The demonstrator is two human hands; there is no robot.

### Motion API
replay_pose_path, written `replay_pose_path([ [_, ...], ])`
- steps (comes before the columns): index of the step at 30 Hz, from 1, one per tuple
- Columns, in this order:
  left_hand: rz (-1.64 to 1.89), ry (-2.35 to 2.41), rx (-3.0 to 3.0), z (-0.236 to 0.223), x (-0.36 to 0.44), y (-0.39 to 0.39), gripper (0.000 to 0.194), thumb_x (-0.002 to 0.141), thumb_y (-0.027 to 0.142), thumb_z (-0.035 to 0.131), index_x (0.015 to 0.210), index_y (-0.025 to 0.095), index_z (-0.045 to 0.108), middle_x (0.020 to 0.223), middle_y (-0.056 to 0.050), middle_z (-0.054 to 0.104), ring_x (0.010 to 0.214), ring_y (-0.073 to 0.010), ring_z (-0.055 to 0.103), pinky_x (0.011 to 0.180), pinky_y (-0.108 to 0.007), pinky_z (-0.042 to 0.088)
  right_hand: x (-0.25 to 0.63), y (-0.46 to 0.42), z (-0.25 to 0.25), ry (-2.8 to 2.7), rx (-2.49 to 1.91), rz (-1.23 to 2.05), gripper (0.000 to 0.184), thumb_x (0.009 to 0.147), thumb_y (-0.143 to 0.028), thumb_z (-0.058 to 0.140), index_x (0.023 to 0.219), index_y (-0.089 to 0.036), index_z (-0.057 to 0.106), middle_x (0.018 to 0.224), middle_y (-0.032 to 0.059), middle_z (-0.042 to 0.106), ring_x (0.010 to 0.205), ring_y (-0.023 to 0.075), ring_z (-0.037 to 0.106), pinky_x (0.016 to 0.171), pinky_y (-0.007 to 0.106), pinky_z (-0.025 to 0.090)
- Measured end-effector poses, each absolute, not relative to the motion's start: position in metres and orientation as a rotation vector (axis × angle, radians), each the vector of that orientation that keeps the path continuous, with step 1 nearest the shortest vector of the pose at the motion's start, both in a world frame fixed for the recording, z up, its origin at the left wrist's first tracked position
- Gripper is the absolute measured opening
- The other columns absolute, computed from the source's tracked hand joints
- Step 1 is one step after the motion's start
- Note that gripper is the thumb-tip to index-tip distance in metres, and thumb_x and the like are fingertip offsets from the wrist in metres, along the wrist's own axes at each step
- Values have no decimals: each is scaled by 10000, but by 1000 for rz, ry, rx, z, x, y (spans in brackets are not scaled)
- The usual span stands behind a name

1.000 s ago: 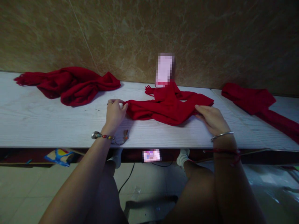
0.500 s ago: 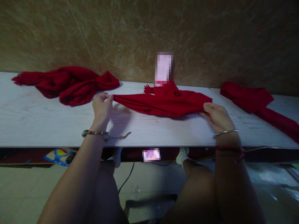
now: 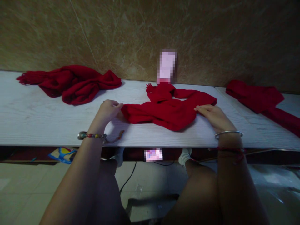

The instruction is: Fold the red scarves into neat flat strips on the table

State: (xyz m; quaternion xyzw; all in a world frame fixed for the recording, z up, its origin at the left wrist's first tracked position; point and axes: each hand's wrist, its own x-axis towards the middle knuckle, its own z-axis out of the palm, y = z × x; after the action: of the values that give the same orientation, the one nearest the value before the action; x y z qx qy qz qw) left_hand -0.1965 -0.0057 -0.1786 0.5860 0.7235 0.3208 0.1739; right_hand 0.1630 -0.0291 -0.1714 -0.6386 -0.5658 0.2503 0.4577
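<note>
A red fringed scarf [image 3: 168, 115] lies bunched on the white tabletop in front of me, its fringe toward the back. My left hand [image 3: 108, 112] pinches its left end, thumb against fingers. At the scarf's right side, my right hand [image 3: 213, 117] is closed with the fingertips on the cloth edge. Between the hands the fabric sags in loose folds, and part of it doubles back behind toward the right.
A second crumpled red scarf [image 3: 79, 84] is at the left, and more red cloth [image 3: 260, 97] at the right. A blurred pink object [image 3: 167, 67] leans on the brown marbled wall [image 3: 117, 34]. Beneath the white table [image 3: 35, 125] are a blue packet [image 3: 63, 154] and a cable [image 3: 128, 178].
The stretched scarf has slackened and its front part has come lower, toward me. My left hand has shifted right and slightly nearer; my right hand has moved a little left along the cloth.
</note>
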Motion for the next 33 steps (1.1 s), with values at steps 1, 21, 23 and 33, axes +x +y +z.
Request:
replay_pose_path([
  [1,842,2086,1669,-177,-195,-6,277,704,401,525,504,214,567,500,-29,528,651,-237,577,669,-334,444,162,-30,-170,-1402,-1574,607,233,702,-358,642,505,-234,643,658,17,689,778,218,638,867,420,468],
  [21,484,2024,2253,-195,-179,6,263,697,204,564,882,141,740,897,-109,705,917,-249,630,872,-321,482,136,-26,-200,-1897,-1692,119,115,619,-186,704,732,-198,724,1180,105,504,1143,309,521,1033,470,398],
  [23,495,1991,2254,-193,-180,6,215,689,208,567,808,174,743,836,-79,702,872,-234,634,841,-306,493,134,-25,-202,-1904,-1677,92,112,616,-162,694,722,-194,713,1188,111,497,1154,314,506,1036,478,391],
  [33,668,2052,2084,-186,-176,2,216,761,291,558,802,166,729,882,-91,709,913,-238,624,880,-326,478,132,-25,-204,-1742,-1667,-103,157,673,-88,630,802,-179,638,1100,137,498,1116,312,502,951,490,442],
])
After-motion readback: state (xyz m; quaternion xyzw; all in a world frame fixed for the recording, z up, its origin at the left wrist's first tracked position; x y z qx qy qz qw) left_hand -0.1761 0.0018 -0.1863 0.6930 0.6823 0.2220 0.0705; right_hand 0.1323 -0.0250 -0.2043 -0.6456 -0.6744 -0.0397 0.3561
